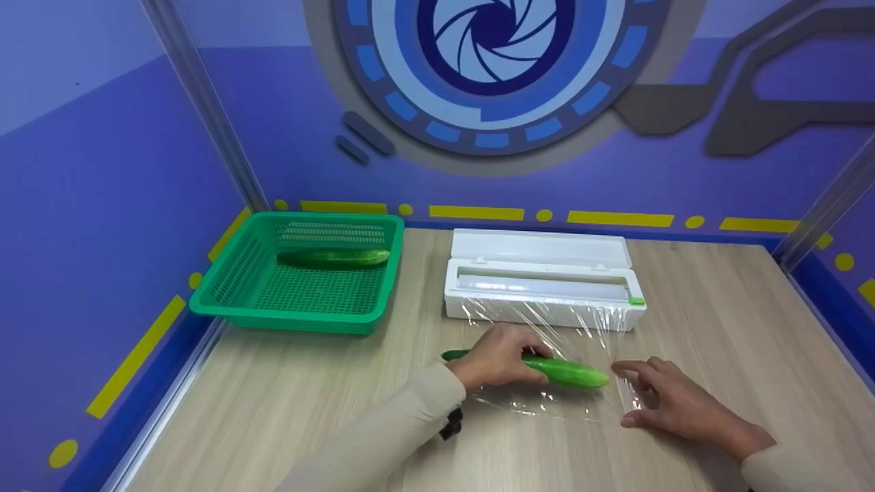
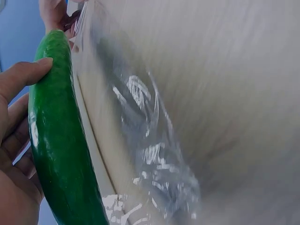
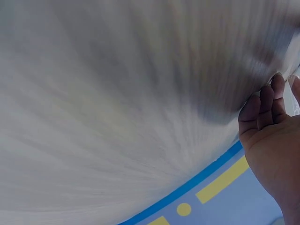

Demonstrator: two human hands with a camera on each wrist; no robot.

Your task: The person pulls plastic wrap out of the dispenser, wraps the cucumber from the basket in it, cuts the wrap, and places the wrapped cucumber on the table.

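Note:
My left hand (image 1: 502,355) grips a green cucumber (image 1: 571,372) around its middle, over a sheet of clear plastic wrap (image 1: 519,403). In the left wrist view the thumb lies along one side of the cucumber (image 2: 61,126), with the fingers behind it. The wrap runs out from the front of a white wrap dispenser (image 1: 540,311) and lies on the table in creases. My right hand (image 1: 673,400) is at the right edge of the wrap, thumb and index finger spread apart with the fingertips right at the film, just beyond the cucumber's pale end.
A green plastic basket (image 1: 301,324) stands at the back left with another cucumber (image 1: 331,258) inside. The dispenser's lid (image 1: 540,247) is raised, showing the roll (image 1: 543,285). A green piece (image 1: 636,301) sits at its right end. Blue printed walls (image 1: 273,137) enclose the wooden table (image 1: 738,328).

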